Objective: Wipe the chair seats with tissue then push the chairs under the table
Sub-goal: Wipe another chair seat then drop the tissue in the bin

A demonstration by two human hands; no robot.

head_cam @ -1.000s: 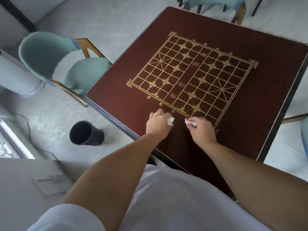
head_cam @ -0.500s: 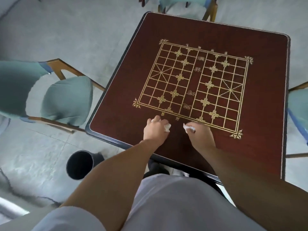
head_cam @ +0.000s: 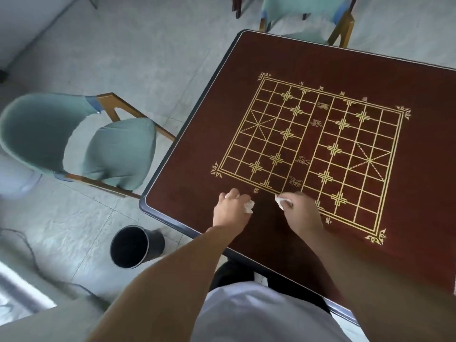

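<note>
The teal upholstered chair with a wooden frame (head_cam: 118, 154) stood to our left of the dark red square table printed with a gold chess grid (head_cam: 320, 70), its seat just beside the table's left edge and not yet tucked under. A second teal chair (head_cam: 303, 13) sat at the far side, only partly in view. A black plastic bin (head_cam: 135, 246) stood on the floor near the table's near-left corner.

Both our hands rested on the tabletop near its front edge. Our left hand (head_cam: 232, 211) had its fingers curled round a small crumpled white tissue (head_cam: 249, 206); our right hand (head_cam: 302, 211) pinched another scrap of white tissue (head_cam: 281, 201). The two pieces lay close but apart.

We judged that the nearest seat lay well off to the left of both grips, with the left hand the nearer one. Reaching it would have called for turning left and stooping down past the table's corner.
</note>
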